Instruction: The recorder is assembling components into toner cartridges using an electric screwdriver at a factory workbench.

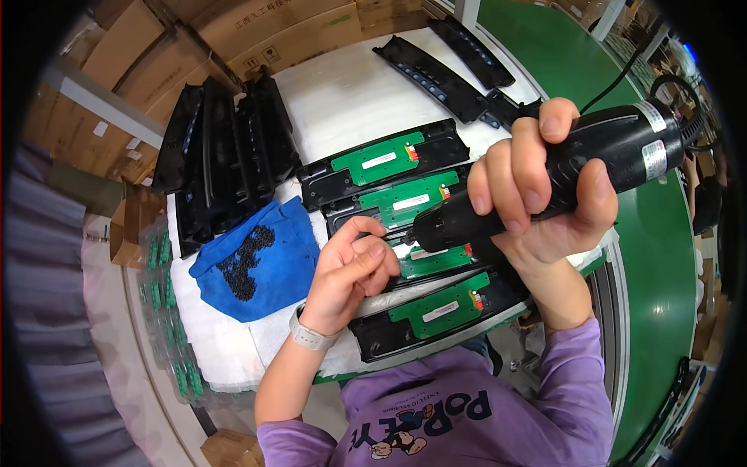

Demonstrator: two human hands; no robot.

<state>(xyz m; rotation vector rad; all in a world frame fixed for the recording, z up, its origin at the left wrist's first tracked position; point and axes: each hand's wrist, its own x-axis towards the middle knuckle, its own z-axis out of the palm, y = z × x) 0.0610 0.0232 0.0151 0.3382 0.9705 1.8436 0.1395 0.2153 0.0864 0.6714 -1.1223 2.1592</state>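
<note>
My right hand (537,191) is wrapped round a black electric screwdriver (611,148), its bit pointing left. At the bit's tip, my left hand (354,268) has its fingers curled and pinched; whatever is between them is too small to make out. Beneath both hands lie several black plastic housings (311,187) in a column, each with a green circuit board (350,170) bearing a white label. The tool and my hands partly cover the middle ones. Left of my left hand, a blue cloth (292,241) carries a heap of tiny black screws (245,265).
Black housings (222,148) stand stacked at the far left, and more black strips (436,78) lie at the far right. White sheeting (331,74) covers the table. Cardboard boxes (280,39) line the back; a green surface (661,288) runs along the right. The screwdriver's cord (618,74) trails at upper right.
</note>
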